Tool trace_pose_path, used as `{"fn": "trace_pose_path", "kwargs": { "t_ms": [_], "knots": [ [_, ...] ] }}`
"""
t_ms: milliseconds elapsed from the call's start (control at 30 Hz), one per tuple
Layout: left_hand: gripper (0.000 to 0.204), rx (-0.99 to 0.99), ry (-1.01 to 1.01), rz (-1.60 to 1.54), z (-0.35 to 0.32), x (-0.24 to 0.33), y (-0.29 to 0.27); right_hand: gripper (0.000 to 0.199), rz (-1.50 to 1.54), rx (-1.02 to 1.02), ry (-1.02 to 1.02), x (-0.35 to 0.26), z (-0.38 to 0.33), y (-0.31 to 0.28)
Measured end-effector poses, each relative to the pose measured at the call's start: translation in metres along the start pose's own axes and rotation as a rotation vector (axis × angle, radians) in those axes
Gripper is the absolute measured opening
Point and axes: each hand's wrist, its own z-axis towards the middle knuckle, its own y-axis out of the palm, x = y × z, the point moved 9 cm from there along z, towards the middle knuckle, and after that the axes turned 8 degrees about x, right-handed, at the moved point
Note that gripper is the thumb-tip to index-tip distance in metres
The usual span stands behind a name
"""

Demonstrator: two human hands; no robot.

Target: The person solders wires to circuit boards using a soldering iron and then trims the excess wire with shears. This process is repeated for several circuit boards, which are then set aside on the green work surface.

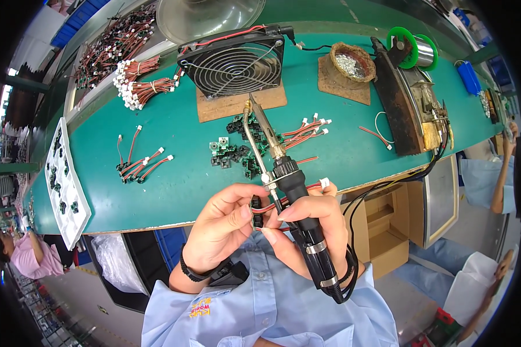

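Item: small black component (257, 209) with red leads (295, 194), pinched between the fingertips of your two hands, close in front of your chest and just off the near edge of the green bench (173, 191).

Left hand (223, 222): your thumb and forefinger are closed on the left side of the component; the other fingers curl under it.

Right hand (312, 225): your palm and fingers are wrapped around the black handle of a soldering iron (298, 202), whose shaft runs up and away from the grip over the bench; your thumb tip presses the red leads from the right. White plug (324, 183) of the leads sits just above your right knuckles.

Beyond the grip: loose black parts (234, 151) and more red wire leads (307, 130) around the iron's tip; black fan (234, 61) farther out. Up and left of the grip: finished leads (142, 162) and a white tray (66, 185).
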Motion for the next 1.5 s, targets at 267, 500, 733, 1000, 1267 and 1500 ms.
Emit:
{"fn": "trace_pose_path", "kwargs": {
  "t_ms": [267,500,733,1000,1267,1500],
  "knots": [
    [0.032,-0.015,0.001,-0.011,0.0001,-0.0005,-0.0006,0.038,0.024,-0.011,0.031,0.0025,0.0005,0.0006],
    [0.031,-0.017,0.017,-0.012,0.0004,0.0006,0.0011,0.037,0.031,-0.022,0.029,0.0022,0.0019,0.001],
    [0.031,-0.028,-0.002,-0.039,0.0007,0.0,0.0016,0.039,0.006,-0.146,0.057,0.0052,0.0,0.0063],
    [0.031,-0.024,0.006,-0.026,0.0007,0.0003,0.0015,0.038,0.031,-0.028,0.047,0.0028,0.004,0.0001],
    [0.031,-0.008,0.033,0.026,0.0013,0.0023,0.001,0.04,0.018,-0.146,0.07,0.0045,0.0023,0.0052],
    [0.03,0.007,0.037,0.021,0.001,0.0032,0.0003,0.04,0.02,-0.15,0.062,0.0038,0.0042,0.0061]
  ]
}}
